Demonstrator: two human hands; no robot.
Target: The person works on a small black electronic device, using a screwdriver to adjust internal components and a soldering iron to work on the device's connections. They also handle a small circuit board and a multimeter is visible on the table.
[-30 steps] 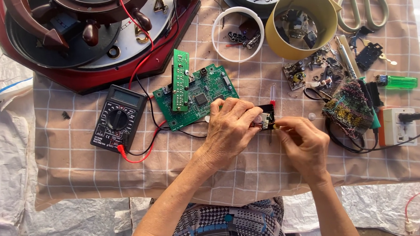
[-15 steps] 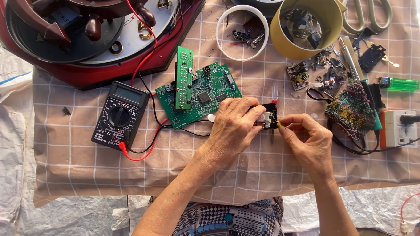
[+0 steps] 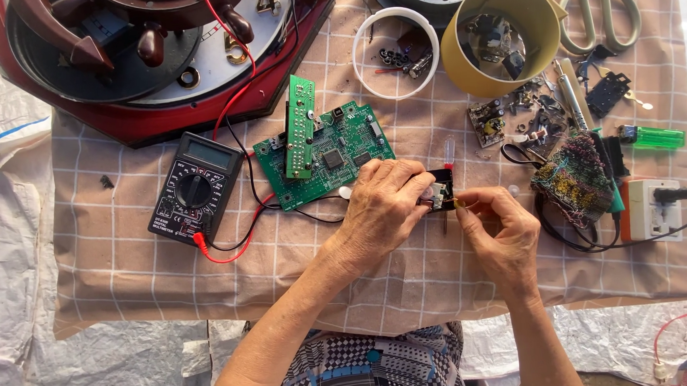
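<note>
Fingers (image 3: 406, 183) of left hand (image 3: 380, 210) curled over small black part (image 3: 441, 191), gripping it from the left. Right hand (image 3: 501, 231) pinched shut, fingertips (image 3: 465, 207) touching the part's lower right edge; whatever sat in the pinch too small to tell. Part held just above checked cloth (image 3: 126, 270), right of green board (image 3: 325, 158) and below a clear-handled screwdriver (image 3: 447, 153).

Narrower green board (image 3: 300, 126) stood on edge across the larger one. Black multimeter (image 3: 194, 188) lay left of the boards, grey screen at top, dial in the middle, small pale label at its lower left corner, red and black leads looping beneath. Red clock case (image 3: 153, 61) filled the upper left, brass numerals on its pale face. White ring (image 3: 394, 52) and yellow cup (image 3: 501, 36) sat at the top, both holding small dark bits. Scissors (image 3: 596, 10) at top right. Green lighter (image 3: 652, 137) lay above white socket block (image 3: 650, 210), black plug in it. Tangled wire bundle (image 3: 575, 180) just left of the socket.
</note>
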